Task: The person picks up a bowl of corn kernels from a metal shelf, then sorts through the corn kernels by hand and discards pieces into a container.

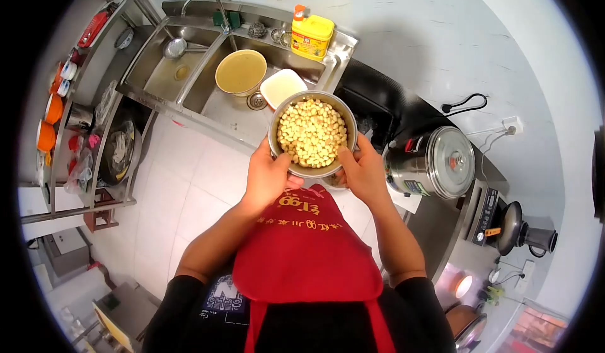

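Head view: near the steel double sink (217,110), the left hand (268,171) grips a round silver-grey metal bowl (313,173) of pale-yellow kernels (312,132), the right hand (364,169) its right side; level, even support should prevent spills.

Red apron (309,261): yellow Chinese lettering (307,223), "川" legible, rest unclear

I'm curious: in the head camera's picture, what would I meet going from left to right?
Mesh skimmer → round tan bowl → metal bowl of pale yellow pieces → lidded steel pot → white wall socket.
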{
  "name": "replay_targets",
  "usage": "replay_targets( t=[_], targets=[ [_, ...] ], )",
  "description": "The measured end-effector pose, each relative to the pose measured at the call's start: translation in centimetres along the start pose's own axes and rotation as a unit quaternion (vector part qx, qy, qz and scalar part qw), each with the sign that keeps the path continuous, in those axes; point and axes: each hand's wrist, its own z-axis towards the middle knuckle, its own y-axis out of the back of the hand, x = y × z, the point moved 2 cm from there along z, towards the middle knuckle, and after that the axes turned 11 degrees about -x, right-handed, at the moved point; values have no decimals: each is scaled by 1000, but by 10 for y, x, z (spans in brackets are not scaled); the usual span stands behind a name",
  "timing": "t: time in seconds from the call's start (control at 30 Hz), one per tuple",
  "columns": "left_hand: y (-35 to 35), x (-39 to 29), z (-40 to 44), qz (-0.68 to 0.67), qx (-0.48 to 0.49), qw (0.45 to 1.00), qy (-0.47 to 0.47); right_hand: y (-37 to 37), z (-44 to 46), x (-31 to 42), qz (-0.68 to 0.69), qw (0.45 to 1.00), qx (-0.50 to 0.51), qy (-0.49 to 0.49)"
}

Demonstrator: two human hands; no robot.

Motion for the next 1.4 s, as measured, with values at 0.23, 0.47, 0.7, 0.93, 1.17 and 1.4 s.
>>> replay_targets(
  t=[0.23, 0.47, 0.7, 0.93, 1.17, 1.4],
  targets=[
    [0, -2, -5, -5, -8, 1000, -8, 12, 1, 22, -187, 878, -157, 411],
    [-2, -6, -13, -1, -3, 999, -43, -1, 12, 44, -409, 785, -149, 441],
    [-2, -4, -12, 2, -7, 999, -37, -2, 20, 38, -369, 802, -146, 447],
    [0, -2, -9, -9, -1, 999, -52, 32, 14, 43, -90, 959, -95, 252],
    [-5, -6, -10, -22, -8, 996, -80, 7, 12, 43, -418, 790, -24, 448],
    [-7, -3, -5, -18, 5, 998, -54, -16, 15, 54, -587, 718, 60, 368]
  ],
)
